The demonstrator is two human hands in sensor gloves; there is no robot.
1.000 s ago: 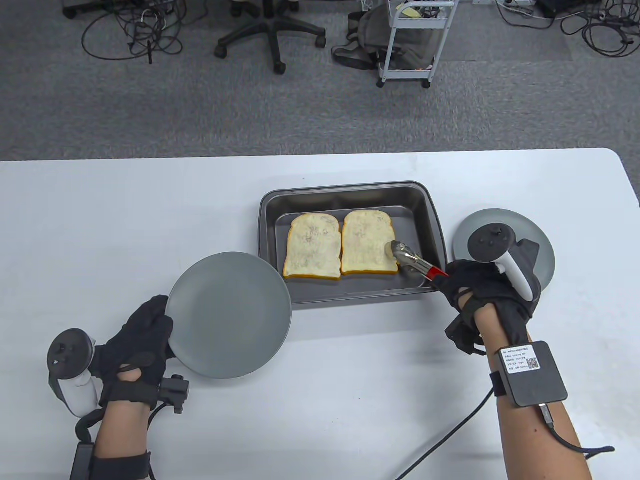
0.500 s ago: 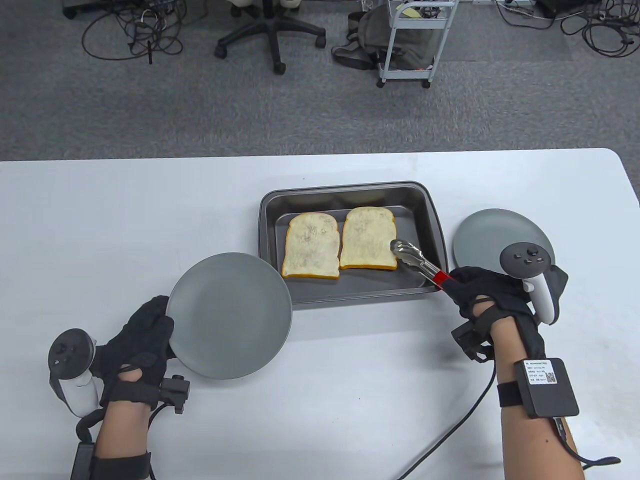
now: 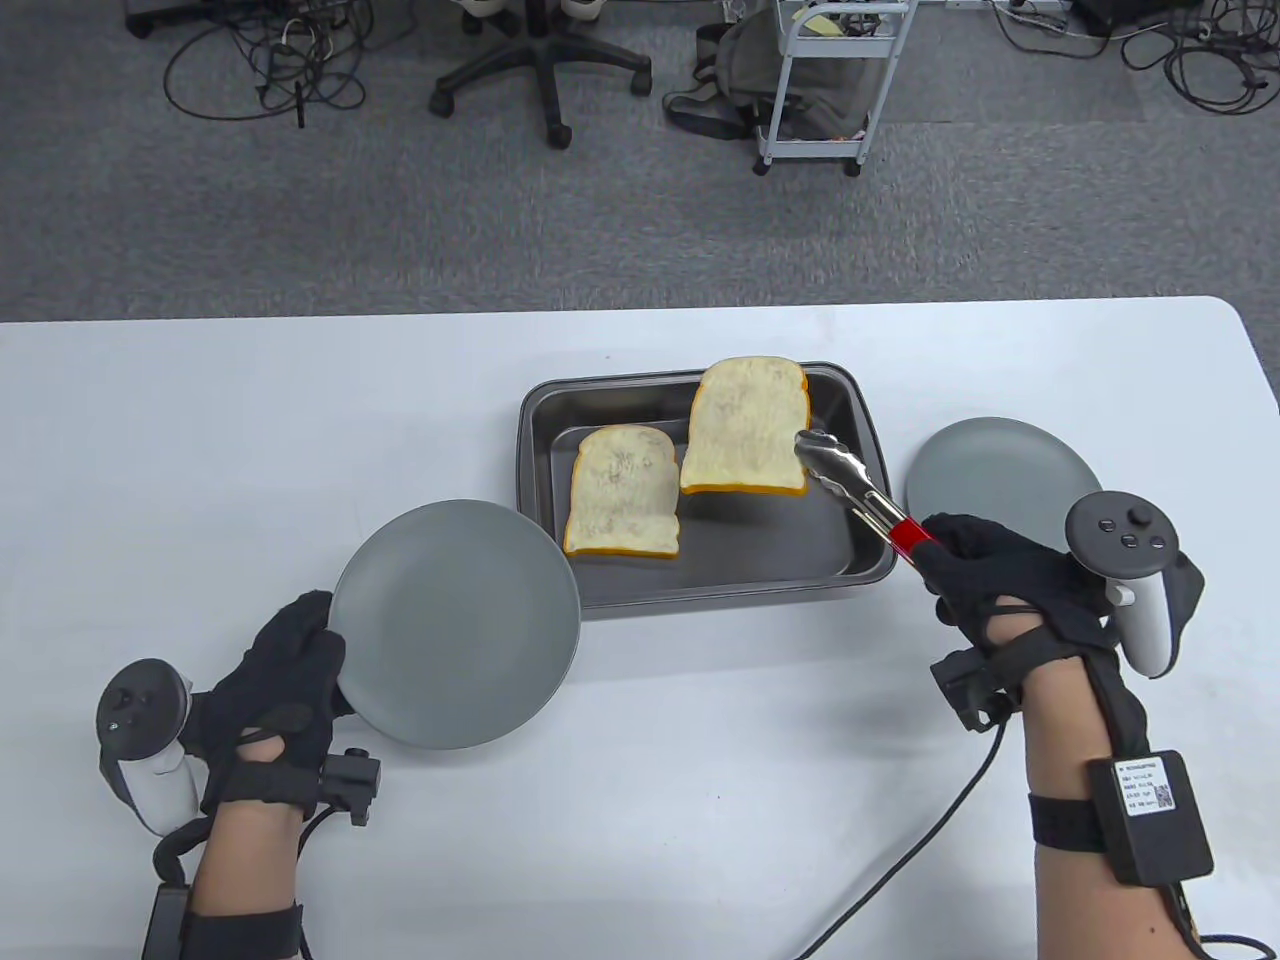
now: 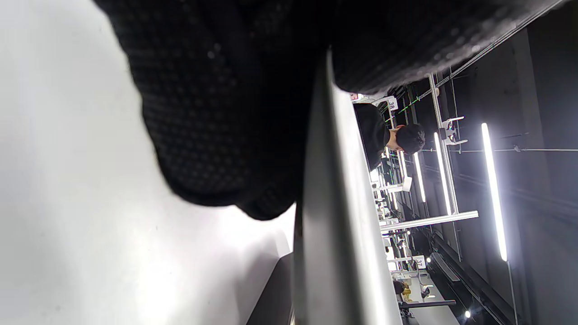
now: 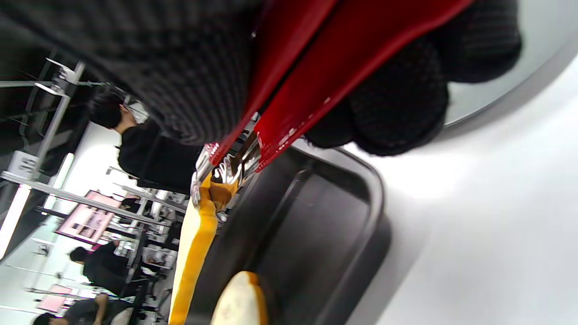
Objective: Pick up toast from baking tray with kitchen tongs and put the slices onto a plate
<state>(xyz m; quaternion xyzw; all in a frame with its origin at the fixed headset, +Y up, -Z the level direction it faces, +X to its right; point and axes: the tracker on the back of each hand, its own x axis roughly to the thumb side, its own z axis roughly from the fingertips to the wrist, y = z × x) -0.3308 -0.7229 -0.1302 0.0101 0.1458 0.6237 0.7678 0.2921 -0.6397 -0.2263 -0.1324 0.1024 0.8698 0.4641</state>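
A dark baking tray (image 3: 865,420) sits mid-table with one toast slice (image 3: 622,492) lying flat in its left half. My right hand (image 3: 1010,585) grips red-handled metal tongs (image 3: 860,490) whose tips pinch a second toast slice (image 3: 745,425) by its right edge, lifted above the tray's far right part. In the right wrist view the tongs (image 5: 289,113) clamp the slice's yellow crust (image 5: 194,253) over the tray (image 5: 316,243). My left hand (image 3: 275,690) holds a grey plate (image 3: 455,625) by its left rim, just left of the tray; the left wrist view shows the plate's edge (image 4: 334,234) between my fingers (image 4: 216,135).
A second grey plate (image 3: 1000,475) lies on the white table (image 3: 200,450) right of the tray, just beyond my right hand. A cable (image 3: 900,850) trails from my right wrist across the table's front. Beyond the table are an office chair (image 3: 540,70) and a cart (image 3: 830,90).
The tongs have closed on the right slice and raised it off the tray toward the far side. My right hand drew back to the right. My left hand and its plate barely moved.
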